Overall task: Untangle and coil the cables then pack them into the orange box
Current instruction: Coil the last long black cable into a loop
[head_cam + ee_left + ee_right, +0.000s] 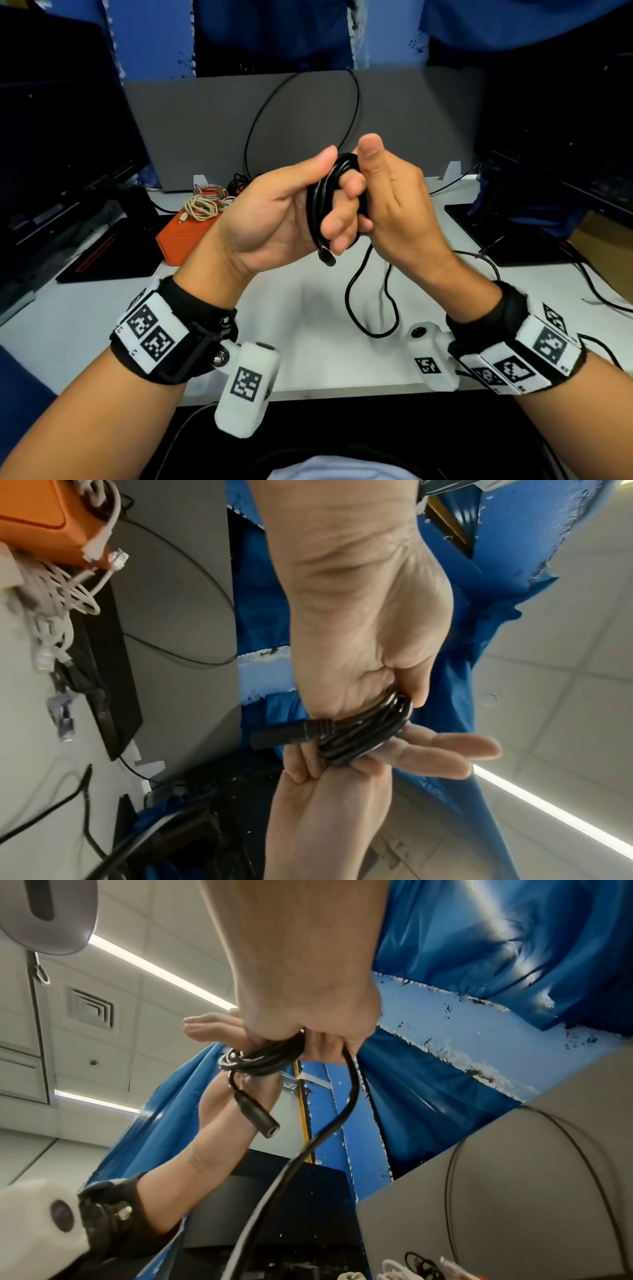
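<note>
Above the white desk (102, 325) I hold a coiled black cable (320, 198) between both hands. The coil is looped round the curled fingers of my left hand (284, 212), thumb over its top. My right hand (394, 198) grips the coil's far side, thumb raised. A barrel connector (327, 257) pokes out below, and the loose tail (373, 301) hangs down onto the desk. The wrist views show the coil (363, 734) (263, 1056) and the connector (281, 733) (257, 1118). The orange box (185, 236) lies shut at the left, with beige cables (202, 205) piled on it.
A grey partition (205, 120) stands behind the desk with a thin black cable loop (356, 102) against it. Dark monitors flank both sides. Black cables (599, 294) trail over the desk's right part. More cables (236, 181) lie behind the box.
</note>
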Available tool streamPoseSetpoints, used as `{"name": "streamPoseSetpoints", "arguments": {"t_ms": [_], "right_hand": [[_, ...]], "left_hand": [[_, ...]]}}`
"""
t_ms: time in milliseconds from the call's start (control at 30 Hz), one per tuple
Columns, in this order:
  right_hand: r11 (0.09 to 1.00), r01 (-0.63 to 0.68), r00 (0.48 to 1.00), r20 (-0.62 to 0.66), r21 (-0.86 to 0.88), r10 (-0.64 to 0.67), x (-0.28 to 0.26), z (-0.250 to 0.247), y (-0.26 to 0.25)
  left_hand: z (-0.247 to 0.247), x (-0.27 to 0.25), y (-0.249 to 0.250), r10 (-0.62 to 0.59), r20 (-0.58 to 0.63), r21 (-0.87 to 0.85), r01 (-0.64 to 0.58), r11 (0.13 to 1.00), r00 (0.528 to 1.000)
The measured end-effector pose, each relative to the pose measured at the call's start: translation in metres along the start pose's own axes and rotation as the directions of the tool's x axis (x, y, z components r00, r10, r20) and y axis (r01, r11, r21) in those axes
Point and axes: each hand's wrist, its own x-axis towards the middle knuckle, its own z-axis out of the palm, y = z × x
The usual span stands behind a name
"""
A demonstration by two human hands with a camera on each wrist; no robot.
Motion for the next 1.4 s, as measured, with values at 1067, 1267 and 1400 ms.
{"name": "streamPoseSetpoints", "arguments": {"t_ms": [1067, 1267, 1400], "right_hand": [[0.944, 0.033, 0.979, 0.201, -0.328, 0.035, 0.015, -0.04, -0.021], [0.935, 0.095, 0.986, 0.164, -0.343, -0.04, 0.005, -0.016, -0.004], [0.977, -0.078, 0.995, 0.043, -0.196, 0.088, 0.002, -0.01, 0.004]], "left_hand": [[-0.016, 0.001, 0.002, 0.011, -0.223, 0.574, 0.122, 0.81, 0.975], [-0.01, 0.0, -0.007, 0.1, -0.126, 0.248, -0.066, 0.967, 0.987], [-0.002, 0.007, -0.018, -0.004, -0.099, 0.134, 0.017, 0.991, 0.995]]}}
